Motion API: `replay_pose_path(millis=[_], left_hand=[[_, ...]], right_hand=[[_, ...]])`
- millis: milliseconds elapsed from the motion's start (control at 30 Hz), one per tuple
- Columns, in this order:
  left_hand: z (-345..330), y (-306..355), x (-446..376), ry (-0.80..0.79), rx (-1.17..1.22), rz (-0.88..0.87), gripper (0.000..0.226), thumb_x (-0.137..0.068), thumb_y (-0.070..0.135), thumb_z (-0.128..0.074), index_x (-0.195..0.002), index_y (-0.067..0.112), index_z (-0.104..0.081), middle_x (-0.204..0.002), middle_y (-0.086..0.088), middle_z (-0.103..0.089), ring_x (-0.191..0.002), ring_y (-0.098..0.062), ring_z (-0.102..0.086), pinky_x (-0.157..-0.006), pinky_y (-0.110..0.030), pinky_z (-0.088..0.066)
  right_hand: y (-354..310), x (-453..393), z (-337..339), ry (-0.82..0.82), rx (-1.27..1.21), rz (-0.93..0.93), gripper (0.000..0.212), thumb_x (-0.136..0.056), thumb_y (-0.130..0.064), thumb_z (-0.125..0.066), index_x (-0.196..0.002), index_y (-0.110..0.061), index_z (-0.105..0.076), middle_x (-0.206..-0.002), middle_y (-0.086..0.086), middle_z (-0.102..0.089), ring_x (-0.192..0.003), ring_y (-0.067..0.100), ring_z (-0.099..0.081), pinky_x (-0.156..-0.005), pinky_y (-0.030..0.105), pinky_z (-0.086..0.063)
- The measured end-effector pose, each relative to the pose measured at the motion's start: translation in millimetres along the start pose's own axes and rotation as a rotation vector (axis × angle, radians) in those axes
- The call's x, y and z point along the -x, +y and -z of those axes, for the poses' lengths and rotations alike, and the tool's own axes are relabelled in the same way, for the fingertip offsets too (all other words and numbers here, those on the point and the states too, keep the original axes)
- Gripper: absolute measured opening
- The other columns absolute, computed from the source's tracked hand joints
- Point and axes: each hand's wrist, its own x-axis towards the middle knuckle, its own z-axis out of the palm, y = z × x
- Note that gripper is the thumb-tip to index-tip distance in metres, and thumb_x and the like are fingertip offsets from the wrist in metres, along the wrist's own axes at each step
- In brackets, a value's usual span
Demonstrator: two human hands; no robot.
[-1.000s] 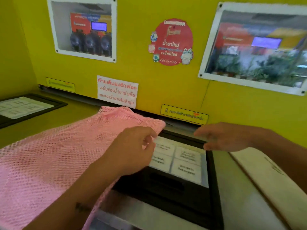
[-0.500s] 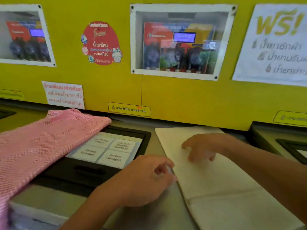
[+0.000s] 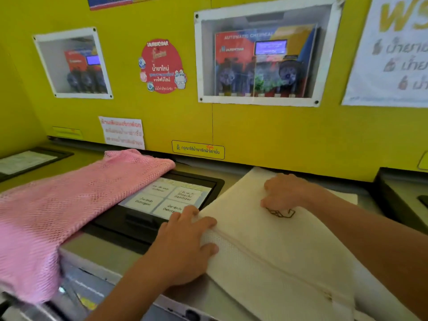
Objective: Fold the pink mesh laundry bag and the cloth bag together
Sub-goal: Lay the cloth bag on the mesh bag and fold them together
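The pink mesh laundry bag (image 3: 62, 205) lies spread over the machine top at the left, one end hanging over the front edge. A cream cloth bag (image 3: 266, 246) with a dark printed mark lies to the right, its left side raised off the surface. My left hand (image 3: 187, 244) grips the cream bag's left edge at a seam. My right hand (image 3: 284, 191) pinches the same bag near its far middle, just above the dark mark.
A black detergent drawer lid (image 3: 166, 205) with white labels sits between the two bags. The yellow wall (image 3: 254, 130) with windows and stickers rises right behind. Another black lid (image 3: 398, 195) is at the far right, one more (image 3: 30, 158) at the far left.
My left hand left the pink mesh bag and went right to the cream bag's edge. My right hand closed on the cream bag, and its left side has lifted.
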Motion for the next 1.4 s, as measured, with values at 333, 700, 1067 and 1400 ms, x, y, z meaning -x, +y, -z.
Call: replay_pose_path(millis=[333,700,1067,1400], left_hand=[[-16.9,-40.5,-8.0,0.441,0.085,-0.185,0.015,-0.091,0.036,-0.058,-0.1,0.033,-0.07,-0.116,0.017,-0.05,-0.095,-0.004,-0.051,-0.086,-0.026,-0.047],[67.4,-146.2,34.3,0.712,0.146,-0.165,0.03,-0.09,0.033,-0.051,-0.108,0.024,-0.072,-0.116,0.003,-0.057,-0.091,-0.012,-0.057,-0.074,-0.025,-0.05],[125.8,-366.6,62.2,0.793,0.116,0.177,0.02,-0.09,0.015,-0.061,-0.104,0.024,-0.072,-0.116,-0.001,-0.056,-0.102,-0.022,-0.057,-0.089,-0.036,-0.049],[83.9,-452.3,89.2,0.577,-0.011,0.248,0.064,-0.073,0.006,-0.038,-0.127,0.029,-0.061,-0.147,-0.011,-0.043,-0.133,-0.034,-0.043,-0.104,-0.056,-0.041]], right_hand=[[-0.7,2.7,-35.7,0.308,-0.23,0.079,0.027,-0.089,-0.033,-0.063,-0.116,-0.03,-0.065,-0.118,-0.004,-0.059,-0.109,0.02,-0.055,-0.087,0.034,-0.046],[-134.6,-26.2,53.8,0.61,-0.384,0.296,0.012,-0.089,-0.019,-0.063,-0.085,-0.028,-0.069,-0.081,-0.005,-0.067,-0.076,0.018,-0.058,-0.06,0.032,-0.041],[-389.7,-94.2,86.3,0.464,-0.235,0.356,0.046,-0.086,-0.036,-0.06,-0.13,-0.021,-0.061,-0.135,0.009,-0.058,-0.122,0.033,-0.054,-0.097,0.043,-0.05],[-439.1,-106.9,8.9,0.046,-0.065,0.461,0.061,-0.094,-0.058,-0.03,-0.151,-0.037,-0.024,-0.156,0.002,-0.031,-0.136,0.03,-0.038,-0.109,0.054,-0.034]])
